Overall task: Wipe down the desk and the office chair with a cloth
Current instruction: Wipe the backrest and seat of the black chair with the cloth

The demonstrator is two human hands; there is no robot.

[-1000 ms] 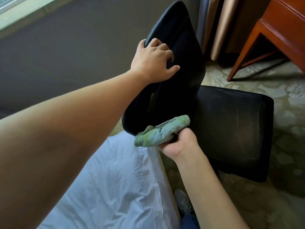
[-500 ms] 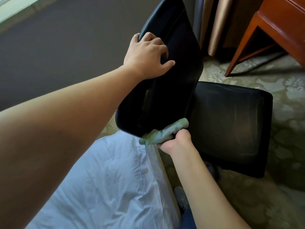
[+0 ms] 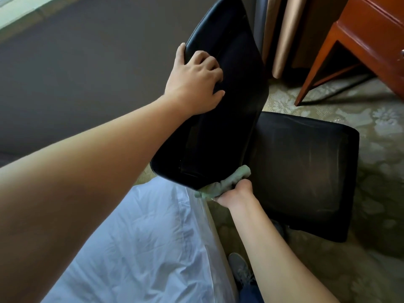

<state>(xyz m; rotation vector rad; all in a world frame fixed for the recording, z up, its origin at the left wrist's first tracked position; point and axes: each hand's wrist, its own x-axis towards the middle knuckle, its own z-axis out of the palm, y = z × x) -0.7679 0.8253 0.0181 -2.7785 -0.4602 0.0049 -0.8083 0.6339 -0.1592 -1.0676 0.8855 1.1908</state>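
The black office chair's backrest [image 3: 229, 110] stands tilted in the middle of the view, with its seat [image 3: 306, 169] to the right. My left hand [image 3: 194, 84] grips the backrest's upper left edge, fingers curled over the rim. My right hand [image 3: 235, 193] holds a bunched green cloth [image 3: 227, 181] against the backrest's lower edge; most of the cloth is tucked under the backrest. The reddish wooden desk [image 3: 367, 38] stands at the top right, only its corner and a leg showing.
A bed with a white sheet [image 3: 140, 243] fills the lower left, right beside the chair. Beige curtains [image 3: 284, 33] hang behind the backrest. A patterned carpet [image 3: 349, 270] covers the floor. My shoe [image 3: 240, 267] shows beneath my right forearm.
My right hand has slid the cloth down and under the backrest's lower edge, so less cloth shows. My left hand has kept its hold on the backrest's rim.
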